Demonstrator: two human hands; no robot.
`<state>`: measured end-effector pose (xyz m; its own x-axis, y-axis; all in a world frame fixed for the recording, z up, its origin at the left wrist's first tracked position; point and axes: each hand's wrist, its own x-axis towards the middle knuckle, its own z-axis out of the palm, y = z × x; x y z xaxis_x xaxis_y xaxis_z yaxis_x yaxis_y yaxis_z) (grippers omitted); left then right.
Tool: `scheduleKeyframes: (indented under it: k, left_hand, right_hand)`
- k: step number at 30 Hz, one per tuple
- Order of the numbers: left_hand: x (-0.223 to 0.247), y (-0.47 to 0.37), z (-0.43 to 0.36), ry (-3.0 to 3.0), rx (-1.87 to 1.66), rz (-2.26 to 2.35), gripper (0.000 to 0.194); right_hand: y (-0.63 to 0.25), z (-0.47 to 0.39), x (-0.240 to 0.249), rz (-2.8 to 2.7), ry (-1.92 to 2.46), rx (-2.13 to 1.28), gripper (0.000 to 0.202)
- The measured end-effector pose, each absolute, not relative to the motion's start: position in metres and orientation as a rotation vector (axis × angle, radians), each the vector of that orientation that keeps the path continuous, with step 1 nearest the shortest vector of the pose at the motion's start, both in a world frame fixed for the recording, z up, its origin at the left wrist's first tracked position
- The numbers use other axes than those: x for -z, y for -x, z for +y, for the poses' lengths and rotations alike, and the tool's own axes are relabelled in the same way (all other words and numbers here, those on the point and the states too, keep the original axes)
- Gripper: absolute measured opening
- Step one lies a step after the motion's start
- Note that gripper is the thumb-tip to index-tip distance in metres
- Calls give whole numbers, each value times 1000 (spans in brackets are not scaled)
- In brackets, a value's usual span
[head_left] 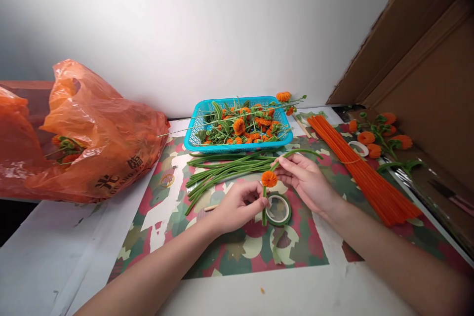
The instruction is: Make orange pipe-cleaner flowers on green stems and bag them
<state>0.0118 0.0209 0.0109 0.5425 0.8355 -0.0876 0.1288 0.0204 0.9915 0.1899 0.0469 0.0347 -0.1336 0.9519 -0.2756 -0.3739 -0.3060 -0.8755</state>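
Between thumb and fingers, my left hand [242,203] pinches the green stem of an orange pipe-cleaner flower [269,178], its bloom upright above the fingertips. My right hand [305,177] is closed on a green pipe cleaner [303,151], which arches out to the right over the fingers. Just behind the hands lies a bundle of green pipe cleaners [222,170]. A roll of green floral tape [278,210] rests flat on the mat beside my left fingertips, with a loose tail toward me.
A blue basket [237,148] of orange flowers and green parts stands at the back. On the left sits an orange plastic bag [107,143]. Orange pipe cleaners [363,173], a white tape roll [358,148] and finished flowers [385,136] lie right, near a cardboard wall [418,54].
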Motion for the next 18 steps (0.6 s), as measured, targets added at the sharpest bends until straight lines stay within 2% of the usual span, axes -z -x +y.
scheduleKeyframes:
  k: [10,15,18]
  left_hand:
    - [-9,-14,21,-1300,-866,883,18]
    - [-24,-4,21,-1696,-1146,1030,14]
    - [-35,1,22,-1892,-1146,1000,17]
  right_hand:
    - [-192,42,-36,-849,1019,-1728,19]
    - [-204,41,-61,-1262,842,-1642,5]
    - [-212,40,-73,-1474,787,-1502,6]
